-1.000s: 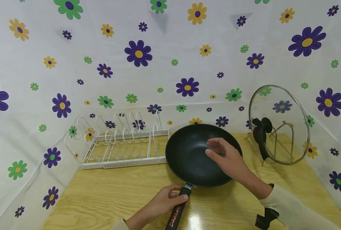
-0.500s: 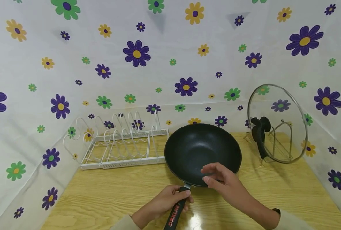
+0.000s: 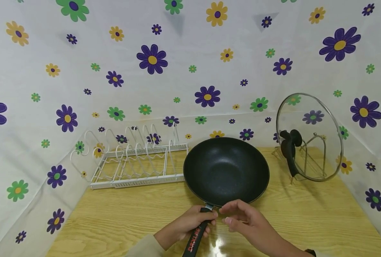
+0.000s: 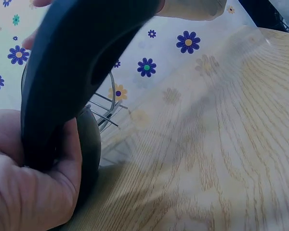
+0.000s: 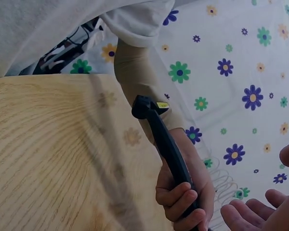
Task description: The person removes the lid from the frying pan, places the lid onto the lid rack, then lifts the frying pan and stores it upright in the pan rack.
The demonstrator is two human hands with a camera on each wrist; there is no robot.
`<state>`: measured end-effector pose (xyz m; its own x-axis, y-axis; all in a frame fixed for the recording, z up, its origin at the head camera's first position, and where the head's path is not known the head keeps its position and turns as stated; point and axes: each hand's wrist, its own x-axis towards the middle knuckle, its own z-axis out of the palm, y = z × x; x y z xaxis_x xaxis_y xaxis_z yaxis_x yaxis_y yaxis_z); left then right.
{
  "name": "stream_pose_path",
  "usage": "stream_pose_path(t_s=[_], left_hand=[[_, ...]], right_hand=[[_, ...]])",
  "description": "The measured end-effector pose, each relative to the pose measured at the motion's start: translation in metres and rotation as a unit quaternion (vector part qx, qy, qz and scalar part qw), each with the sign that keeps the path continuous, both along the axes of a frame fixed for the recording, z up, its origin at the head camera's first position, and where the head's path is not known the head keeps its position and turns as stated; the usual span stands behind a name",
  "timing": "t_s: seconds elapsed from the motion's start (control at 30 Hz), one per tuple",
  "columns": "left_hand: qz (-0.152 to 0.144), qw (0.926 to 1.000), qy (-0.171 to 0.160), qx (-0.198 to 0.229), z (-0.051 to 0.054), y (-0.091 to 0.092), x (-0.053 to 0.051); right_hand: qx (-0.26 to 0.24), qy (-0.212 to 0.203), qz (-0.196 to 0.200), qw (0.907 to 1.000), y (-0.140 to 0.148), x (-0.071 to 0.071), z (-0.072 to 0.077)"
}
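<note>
A black wok (image 3: pixel 225 171) sits on the wooden table in the head view, its long black handle (image 3: pixel 194 238) pointing toward me. My left hand (image 3: pixel 192 221) grips that handle close to the pan, with the thumb over the top. In the left wrist view the handle (image 4: pixel 72 72) fills the near left, and the left hand (image 4: pixel 33 187) wraps its end by the pan. Just right of the handle is my right hand (image 3: pixel 249 223), fingers loosely bent and holding nothing. The right wrist view shows the right hand (image 5: pixel 260 214) apart from the gripping left hand (image 5: pixel 183 204).
A white wire dish rack (image 3: pixel 139 182) stands left of the wok. At the right, a glass lid (image 3: pixel 312 107) with a black knob leans upright in a wire stand (image 3: pixel 325 153). Flower-patterned sheeting (image 3: pixel 184 46) encloses the table (image 3: pixel 129 221) at the back and sides.
My right hand has drawn back from over the wok's inside toward the handle. The left hand has settled into a fuller grip on the handle. The wok stays in place.
</note>
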<state>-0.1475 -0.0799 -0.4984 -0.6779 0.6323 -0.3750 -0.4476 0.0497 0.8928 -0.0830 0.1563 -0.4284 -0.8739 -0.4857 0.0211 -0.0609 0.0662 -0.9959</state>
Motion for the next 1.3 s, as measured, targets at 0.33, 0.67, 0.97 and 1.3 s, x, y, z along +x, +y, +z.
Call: stream_pose_path(t_s=[0.33, 0.67, 0.97, 1.3], left_hand=[[0.034, 0.9971, 0.051, -0.044, 0.004, 0.007, 0.005], [0.068, 0.9940, 0.076, -0.040, 0.000, 0.017, 0.008], [0.089, 0.9918, 0.082, -0.040, -0.003, 0.026, 0.008], [0.103, 0.9922, 0.068, -0.017, -0.001, 0.037, 0.008]], right_hand=[[-0.044, -0.045, 0.020, 0.9978, 0.004, 0.001, -0.015], [-0.042, -0.084, 0.029, 0.9952, 0.013, 0.000, -0.028], [-0.030, -0.102, 0.032, 0.9938, 0.015, 0.001, -0.029], [-0.041, -0.191, 0.030, 0.9802, 0.007, 0.011, -0.050]])
